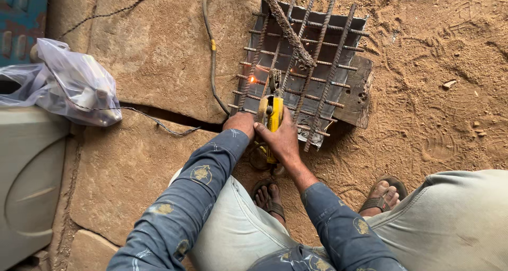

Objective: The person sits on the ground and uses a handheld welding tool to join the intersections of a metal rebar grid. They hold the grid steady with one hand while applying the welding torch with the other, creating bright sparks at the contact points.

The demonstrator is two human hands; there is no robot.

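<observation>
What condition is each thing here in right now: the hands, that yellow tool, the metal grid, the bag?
Right hand: closed around the yellow electrode holder.
Left hand: resting beside the holder's grip, touching it.
Rebar grid: lying flat on a metal sheet, one joint glowing orange.
Loose rusty bar: lying slantwise across the grid.
Black cable: slack, curving over the stone.
Plastic bag: knotted shut, contents inside.

Two hands: left hand (241, 124) and right hand (282, 140), both on one yellow electrode holder (273, 116). One rebar grid (301, 65): four long bars, roughly eight thinner cross rods, exact count unclear. One loose rusty bar (286, 25) diagonal on top. One metal sheet (360, 23) under the grid, one wooden plank (357, 94) beside. One glowing weld spot (252, 79). One cable (212, 49). One clear plastic bag (71, 83). Two sandalled feet (269, 197).
</observation>
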